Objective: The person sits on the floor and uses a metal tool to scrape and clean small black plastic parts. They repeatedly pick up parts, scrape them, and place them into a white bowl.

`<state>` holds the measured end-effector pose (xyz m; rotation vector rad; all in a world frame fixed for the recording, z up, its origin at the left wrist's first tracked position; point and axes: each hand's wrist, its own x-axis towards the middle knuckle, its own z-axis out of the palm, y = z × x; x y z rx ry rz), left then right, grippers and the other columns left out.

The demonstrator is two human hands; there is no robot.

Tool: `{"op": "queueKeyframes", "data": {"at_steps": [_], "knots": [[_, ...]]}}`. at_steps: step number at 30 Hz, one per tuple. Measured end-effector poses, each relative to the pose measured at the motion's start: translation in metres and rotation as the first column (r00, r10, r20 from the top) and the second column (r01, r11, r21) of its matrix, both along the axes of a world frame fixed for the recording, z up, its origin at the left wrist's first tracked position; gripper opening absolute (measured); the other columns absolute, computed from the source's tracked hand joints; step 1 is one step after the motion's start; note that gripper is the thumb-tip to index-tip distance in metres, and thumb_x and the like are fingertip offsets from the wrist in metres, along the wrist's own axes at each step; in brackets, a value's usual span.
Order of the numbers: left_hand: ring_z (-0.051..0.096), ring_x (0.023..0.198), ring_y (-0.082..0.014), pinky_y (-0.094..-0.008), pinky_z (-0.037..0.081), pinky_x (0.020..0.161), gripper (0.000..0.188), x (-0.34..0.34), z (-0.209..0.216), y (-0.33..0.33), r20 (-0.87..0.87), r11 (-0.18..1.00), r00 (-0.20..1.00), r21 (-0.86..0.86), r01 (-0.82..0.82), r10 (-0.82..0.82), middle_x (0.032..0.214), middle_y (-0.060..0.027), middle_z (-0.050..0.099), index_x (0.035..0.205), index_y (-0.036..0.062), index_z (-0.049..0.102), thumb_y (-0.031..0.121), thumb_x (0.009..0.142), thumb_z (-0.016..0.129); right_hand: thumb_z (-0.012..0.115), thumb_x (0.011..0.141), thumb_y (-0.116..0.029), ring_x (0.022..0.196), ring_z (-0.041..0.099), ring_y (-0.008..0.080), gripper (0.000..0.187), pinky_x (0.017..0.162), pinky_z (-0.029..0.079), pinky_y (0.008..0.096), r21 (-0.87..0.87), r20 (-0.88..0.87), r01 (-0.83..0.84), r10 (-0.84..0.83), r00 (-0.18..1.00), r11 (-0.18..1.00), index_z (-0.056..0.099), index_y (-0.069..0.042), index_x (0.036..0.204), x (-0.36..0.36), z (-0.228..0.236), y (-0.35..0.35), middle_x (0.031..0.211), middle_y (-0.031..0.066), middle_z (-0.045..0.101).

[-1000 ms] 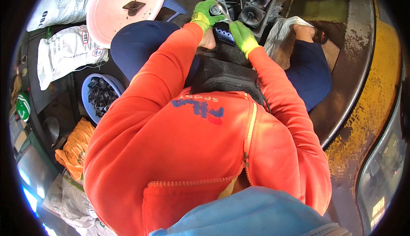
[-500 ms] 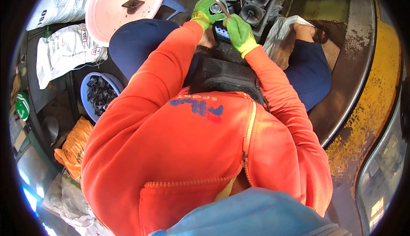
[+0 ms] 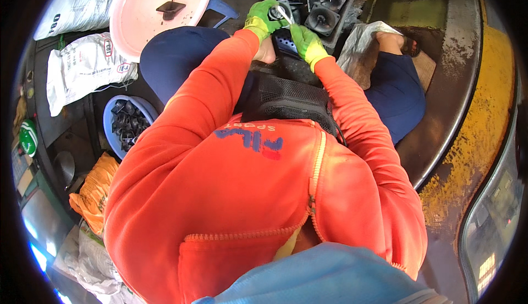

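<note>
- The left hand point(image 3: 263, 17), in a green and yellow glove, has its grip clamped on the rim of a small part point(image 3: 273, 13) with a pale, round middle.
- The right hand point(image 3: 306, 41), gloved alike, has its fingers together around a slim tool point(image 3: 287, 15); its shiny end reaches over the part, though whether it touches cannot be told.
- The part is in front of the person, just left of a grey crate point(image 3: 342, 28) and above a blue basket point(image 3: 286, 44) with holes in its side.
- The crate holds black, funnel-like pieces point(image 3: 322, 20) with square rims, packed close together.
- A wide pink tub point(image 3: 132, 7) is to the left, with one dark, square piece point(image 3: 171, 10) lying in it, its thin stem pointing up.
- A blue leg point(image 3: 224, 10) juts out beside that tub.
- Nearer the person's left side, a light-blue tub point(image 3: 111, 139) holds a heap of small black parts point(image 3: 129, 121).
- Two white sacks point(image 3: 88, 67) lie at the far left, with an orange bag point(image 3: 98, 191) nearer the person.
- The person wears a red-orange jacket point(image 3: 236, 194) and dark-blue trousers point(image 3: 179, 62).
- A worn yellow and brown metal edge point(image 3: 473, 128) curves along the right.
</note>
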<state>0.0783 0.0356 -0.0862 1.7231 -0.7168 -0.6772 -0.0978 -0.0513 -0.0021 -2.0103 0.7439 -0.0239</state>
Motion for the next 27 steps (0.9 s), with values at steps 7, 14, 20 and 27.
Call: {"op": "queueKeyframes", "data": {"at_steps": [7, 14, 20, 27], "knots": [[0.062, 0.098, -0.0354, -0.0447, 0.049, 0.085, 0.048, -0.001, 0.010, 0.001, 0.522, 0.988, 0.841, 0.131, 0.084, -0.140, 0.102, -0.0121, 0.068, 0.100, 0.0113, 0.068, 0.031, 0.060, 0.083, 0.041, 0.098, -0.039, 0.102, 0.058, 0.0437, 0.042, 0.080, 0.046, 0.0485, -0.052, -0.062, 0.004, -0.008, 0.998, 0.999, 0.060, -0.002, 0.098, -0.003, 0.007, 0.003, 0.106, 0.0218, 0.064], [0.064, 0.097, -0.0346, -0.0395, 0.051, 0.084, 0.053, -0.004, 0.024, 0.005, 0.422, 0.971, 0.884, 0.207, 0.120, -0.200, 0.102, -0.0148, 0.068, 0.105, 0.0067, 0.066, 0.028, 0.060, 0.084, 0.036, 0.097, -0.042, 0.097, 0.060, 0.0420, 0.049, 0.082, 0.045, 0.0442, 0.123, -0.066, -0.037, 0.045, 0.997, 0.992, 0.063, -0.002, 0.107, -0.005, 0.006, 0.001, 0.105, 0.0211, 0.065], [0.064, 0.096, -0.0353, -0.0426, 0.051, 0.083, 0.047, -0.005, 0.010, -0.004, 0.053, 0.999, 0.999, 0.035, -0.009, 0.008, 0.099, -0.0128, 0.069, 0.098, 0.0094, 0.068, 0.031, 0.060, 0.085, 0.043, 0.098, -0.039, 0.104, 0.059, 0.0440, 0.042, 0.085, 0.045, 0.0459, 0.056, 0.089, 0.014, -0.019, 0.996, 0.998, 0.064, -0.003, 0.106, -0.009, -0.014, 0.001, 0.107, 0.0235, 0.064], [0.065, 0.096, -0.0247, -0.0341, 0.053, 0.086, 0.053, -0.007, 0.017, 0.004, 0.630, 0.990, 0.769, 0.139, 0.024, -0.107, 0.109, -0.0114, 0.066, 0.111, 0.0057, 0.065, 0.020, 0.064, 0.084, 0.044, 0.097, -0.042, 0.113, 0.057, 0.0397, 0.047, 0.096, 0.043, 0.0400, 0.042, -0.071, 0.015, -0.012, 0.997, 0.999, 0.063, -0.004, 0.118, -0.011, -0.029, 0.001, 0.116, 0.0237, 0.063]]}}
